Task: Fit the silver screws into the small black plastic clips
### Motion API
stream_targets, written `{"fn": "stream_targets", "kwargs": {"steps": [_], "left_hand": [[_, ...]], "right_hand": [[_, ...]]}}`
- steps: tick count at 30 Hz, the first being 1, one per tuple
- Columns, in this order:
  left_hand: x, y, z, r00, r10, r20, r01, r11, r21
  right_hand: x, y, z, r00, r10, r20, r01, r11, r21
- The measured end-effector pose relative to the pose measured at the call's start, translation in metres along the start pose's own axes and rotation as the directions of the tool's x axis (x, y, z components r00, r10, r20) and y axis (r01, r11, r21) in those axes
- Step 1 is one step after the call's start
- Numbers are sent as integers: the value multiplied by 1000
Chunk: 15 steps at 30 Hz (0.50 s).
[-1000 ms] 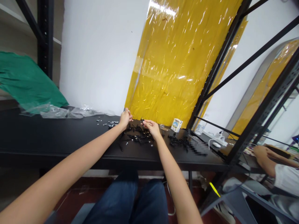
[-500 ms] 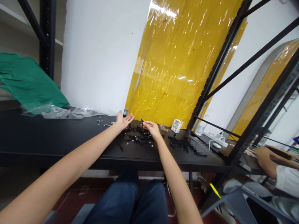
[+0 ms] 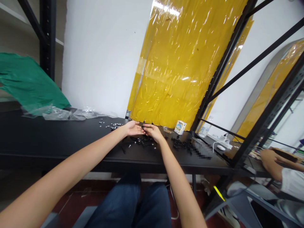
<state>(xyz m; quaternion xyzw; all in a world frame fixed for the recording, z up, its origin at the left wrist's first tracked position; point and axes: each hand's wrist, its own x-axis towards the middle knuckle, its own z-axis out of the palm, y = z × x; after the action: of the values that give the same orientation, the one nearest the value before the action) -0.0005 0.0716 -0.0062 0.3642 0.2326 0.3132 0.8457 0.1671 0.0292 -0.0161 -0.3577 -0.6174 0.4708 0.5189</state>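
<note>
Small black part pinched in the grip of the right hand, above the worktop.
It sits at the fingertips, on the side facing the left hand, whose palm is turned up, fingers extended toward it; it looks too small here to tell its long axis or which way it points. Loose black parts lie scattered below.

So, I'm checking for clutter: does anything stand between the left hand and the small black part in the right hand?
Nothing visible does: the left hand is open beside the small black part, pinched by the right hand. Whether the left hand touches it is unclear.
</note>
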Motion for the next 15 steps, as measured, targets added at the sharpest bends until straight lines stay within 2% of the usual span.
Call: {"fn": "stream_targets", "kwargs": {"steps": [2,4,5,6,7,9,10,11,12,13,14,15], "left_hand": [[-1,0,2,1000,22,-12,-23,1000,-20],[-3,2,7,993,93,-75,-97,994,-42],[-4,3,9,972,169,-166,-177,984,-32],[-6,5,11,917,271,-293,-283,959,3],[-8,8,13,819,382,-428,-395,917,64],[-13,14,13,529,558,-639,-562,795,229],[-16,18,12,417,598,-684,-602,746,286],[-19,21,11,318,626,-712,-627,702,337],[-22,24,9,227,653,-722,-640,659,395],[-24,26,7,115,691,-713,-637,602,481],[-26,27,6,-5,733,-680,-607,538,585],[-28,28,5,-95,769,-632,-567,481,669]], "right_hand": [[3,0,0,998,-33,-61,35,999,41],[8,0,-2,979,-88,-182,108,989,104],[11,-1,-5,955,-118,-272,161,977,139],[14,-2,-8,913,-142,-382,221,960,172],[16,-4,-13,848,-152,-508,288,937,200],[17,-6,-24,660,-95,-745,406,880,248],[17,-6,-30,567,-18,-823,439,853,284],[15,-7,-35,518,76,-852,443,828,343],[13,-7,-40,497,118,-860,441,819,367],[10,-7,-42,487,146,-861,439,811,386],[7,-7,-44,490,161,-856,436,805,401],[5,-7,-44,501,164,-850,439,798,413]]}}
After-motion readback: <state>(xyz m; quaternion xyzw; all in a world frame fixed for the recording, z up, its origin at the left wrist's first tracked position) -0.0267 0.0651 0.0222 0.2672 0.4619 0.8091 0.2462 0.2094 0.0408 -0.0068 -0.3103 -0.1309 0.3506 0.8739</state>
